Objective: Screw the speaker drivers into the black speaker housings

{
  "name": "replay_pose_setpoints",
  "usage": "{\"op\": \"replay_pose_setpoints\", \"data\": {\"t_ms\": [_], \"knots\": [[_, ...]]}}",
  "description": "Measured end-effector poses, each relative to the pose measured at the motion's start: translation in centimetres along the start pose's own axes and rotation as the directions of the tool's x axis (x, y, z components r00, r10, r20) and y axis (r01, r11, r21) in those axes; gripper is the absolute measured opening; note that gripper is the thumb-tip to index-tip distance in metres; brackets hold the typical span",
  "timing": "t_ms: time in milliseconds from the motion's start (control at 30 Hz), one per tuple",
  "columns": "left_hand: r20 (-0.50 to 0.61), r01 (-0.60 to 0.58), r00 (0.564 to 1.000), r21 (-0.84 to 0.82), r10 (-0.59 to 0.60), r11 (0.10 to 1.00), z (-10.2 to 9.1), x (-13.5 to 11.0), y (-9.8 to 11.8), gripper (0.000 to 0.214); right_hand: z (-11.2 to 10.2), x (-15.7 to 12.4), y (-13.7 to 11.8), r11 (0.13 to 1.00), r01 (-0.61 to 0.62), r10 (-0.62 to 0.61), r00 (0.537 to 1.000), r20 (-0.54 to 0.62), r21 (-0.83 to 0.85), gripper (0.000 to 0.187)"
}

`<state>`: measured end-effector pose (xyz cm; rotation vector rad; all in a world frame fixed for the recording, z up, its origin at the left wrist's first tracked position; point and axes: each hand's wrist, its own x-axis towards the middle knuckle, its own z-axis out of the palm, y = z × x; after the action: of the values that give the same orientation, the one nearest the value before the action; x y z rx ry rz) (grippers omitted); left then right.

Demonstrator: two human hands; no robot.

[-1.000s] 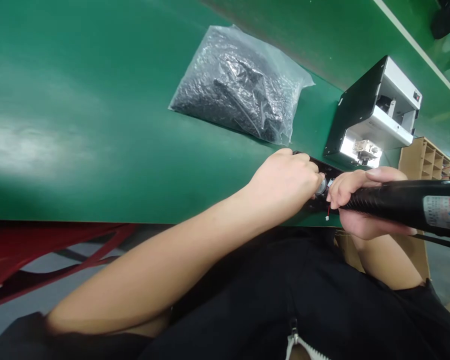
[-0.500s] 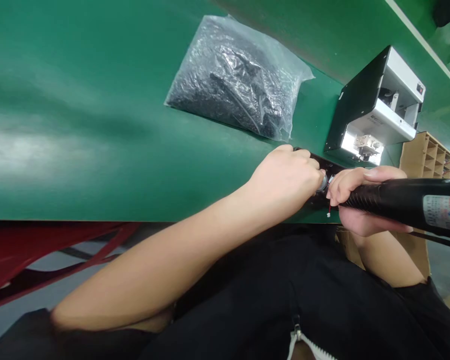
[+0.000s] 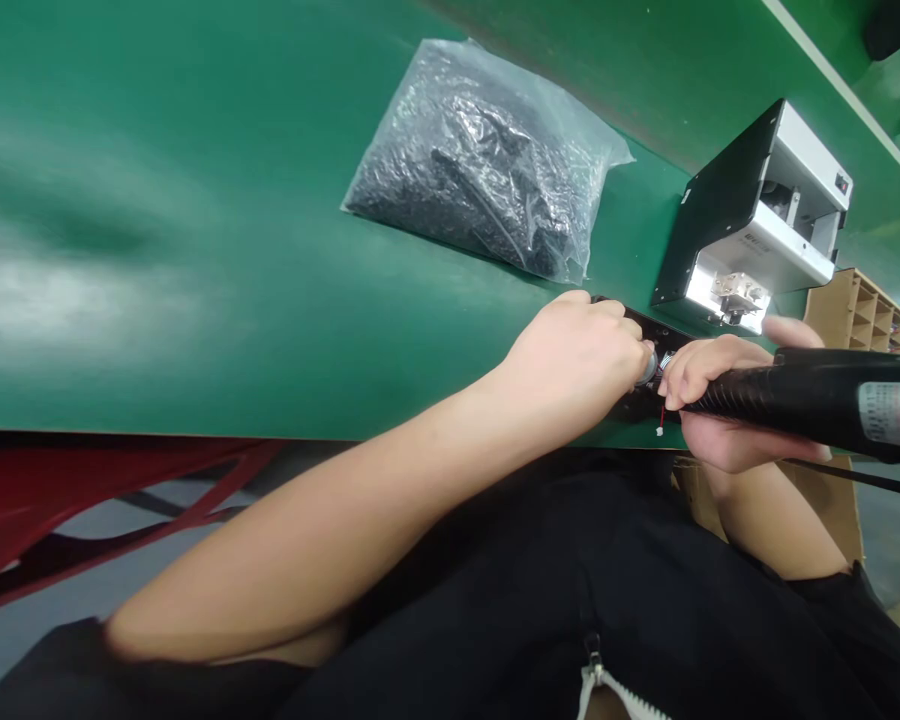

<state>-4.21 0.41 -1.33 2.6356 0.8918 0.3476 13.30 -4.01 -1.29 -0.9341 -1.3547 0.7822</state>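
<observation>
My left hand [image 3: 581, 350] is closed around a black flat part [image 3: 660, 328] at the table's near edge, its fingers mostly hiding it. Beside the fingertips, a round grey piece [image 3: 649, 369] shows on that part. A thin red wire with a small white connector [image 3: 660, 431] dangles below. In my right hand [image 3: 720, 425] is a black electric screwdriver [image 3: 840, 390] with a white label, its front end directed at the black part. The right thumb stands up off the tool while the other fingers wrap round it. The tip is hidden by the fingers.
A clear plastic bag of small black pieces [image 3: 480, 165] lies on the green table [image 3: 195, 330]. To its right stands a black and silver machine [image 3: 757, 220]. A cardboard compartment box [image 3: 840, 310] is farther right. A red stool [image 3: 120, 490] stands below the table edge.
My right thumb has lifted away from the screwdriver's body, and the tool has shifted slightly right. The left hand keeps its hold on the black part. The whole view has shifted a little.
</observation>
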Motion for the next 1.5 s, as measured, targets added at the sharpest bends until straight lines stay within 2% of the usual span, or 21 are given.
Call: {"op": "replay_pose_setpoints", "data": {"t_ms": [67, 100, 200, 400, 533, 667, 800, 1000, 1133, 1267, 1333, 1400, 1500], "knots": [[0.004, 0.001, 1.000, -0.004, -0.001, 1.000, 0.0, 0.0, 0.0, 0.016, 0.4, -0.1, 0.1, 0.978, 0.189, -0.187, 0.982, -0.030, 0.084, 0.089], [0.005, 0.001, 1.000, -0.005, -0.001, 1.000, -0.1, -0.1, 0.1, 0.016, 0.6, -0.1, 0.2, 0.966, 0.235, -0.232, 0.972, -0.043, 0.103, 0.088], [-0.001, -0.007, 1.000, -0.008, 0.007, 1.000, -0.1, -0.2, 0.0, 0.016, 0.9, -0.1, 0.4, 0.960, 0.265, -0.261, 0.964, -0.046, 0.090, 0.087], [-0.015, -0.014, 1.000, 0.008, 0.014, 1.000, 0.0, -0.3, 0.0, 0.014, 0.4, -0.2, 0.8, 0.964, 0.246, -0.247, 0.969, -0.003, 0.101, 0.077], [0.002, 0.000, 1.000, 0.003, 0.000, 1.000, -0.1, -0.1, 0.0, 0.015, 0.4, -0.3, 0.4, 0.968, 0.239, -0.237, 0.971, -0.038, 0.076, 0.088], [0.000, 0.003, 1.000, -0.005, -0.003, 1.000, -0.1, 0.0, 0.1, 0.014, 0.4, -0.1, 0.1, 0.988, 0.151, -0.151, 0.988, 0.004, -0.024, 0.094], [-0.012, -0.008, 1.000, -0.011, 0.008, 1.000, -0.1, -0.1, 0.1, 0.013, 0.6, -0.2, 0.3, 0.966, 0.249, -0.246, 0.968, -0.044, 0.069, 0.088], [0.000, -0.008, 1.000, -0.016, 0.008, 1.000, 0.0, -0.2, 0.0, 0.013, 0.9, -0.3, 0.6, 0.954, 0.286, -0.282, 0.958, -0.048, 0.090, 0.090], [-0.049, -0.024, 0.999, -0.016, 0.023, 1.000, 0.4, -0.3, -0.1, 0.011, 0.9, -0.4, 0.6, 0.965, 0.262, -0.259, 0.963, -0.074, 0.035, 0.073], [-0.058, -0.023, 0.998, -0.002, 0.023, 1.000, 0.6, -0.3, -0.1, 0.011, 0.9, -0.6, 0.9, 0.955, 0.294, -0.295, 0.953, -0.063, -0.025, 0.087], [-0.036, -0.015, 0.999, 0.005, 0.016, 1.000, 0.5, -0.2, -0.1, 0.012, 0.9, -0.6, 0.5, 0.961, 0.271, -0.273, 0.960, -0.058, -0.047, 0.085], [-0.014, -0.014, 1.000, 0.007, 0.015, 1.000, 0.4, -0.3, -0.3, 0.011, 0.5, -0.3, -0.7, 0.967, 0.247, -0.251, 0.965, -0.072, -0.063, 0.074], [-0.007, -0.038, 0.999, 0.002, 0.038, 0.999, 0.3, -0.5, -0.7, 0.019, -1.1, 1.0, -3.5, 0.964, 0.238, -0.257, 0.949, -0.182, -0.119, 0.060]]}}
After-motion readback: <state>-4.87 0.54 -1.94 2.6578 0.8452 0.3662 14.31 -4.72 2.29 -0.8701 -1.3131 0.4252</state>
